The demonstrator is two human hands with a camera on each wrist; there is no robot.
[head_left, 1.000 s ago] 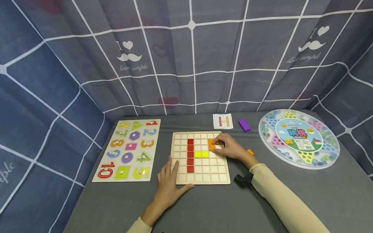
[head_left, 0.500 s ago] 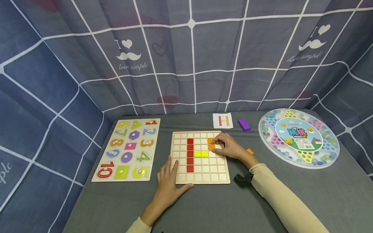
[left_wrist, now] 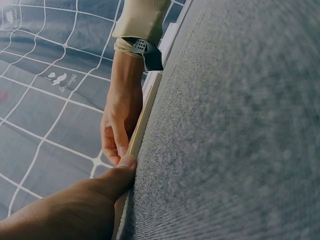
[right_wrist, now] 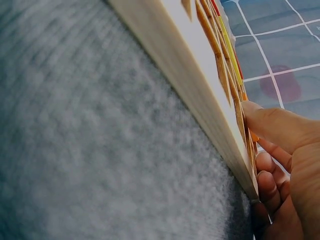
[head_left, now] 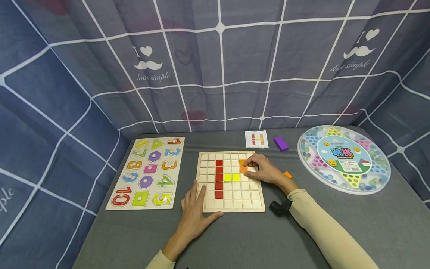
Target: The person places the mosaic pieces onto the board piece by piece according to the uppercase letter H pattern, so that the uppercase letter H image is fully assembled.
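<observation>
A wooden grid board [head_left: 206,204] lies flat on the grey cloth. Set in its cells are a column of red tiles [head_left: 219,177], two yellow tiles [head_left: 231,177] side by side and two orange tiles [head_left: 243,169] one above the other. My right hand [head_left: 265,170] pinches at the orange tiles, index finger on the upper one and thumb at the lower; fingers partly cover them. My left hand [head_left: 193,211] rests with spread, straight fingers along the board's left side, thumb at its front edge. In the left wrist view, the left thumb [left_wrist: 120,175] touches the board's edge.
A small pattern card [head_left: 256,139] and a purple block [head_left: 281,144] lie behind the board. Beside the right wrist is another orange piece [head_left: 287,175]. A number-and-shape puzzle [head_left: 146,173] lies left, a round marble game box [head_left: 344,158] right. Curtains [head_left: 201,67] enclose the table.
</observation>
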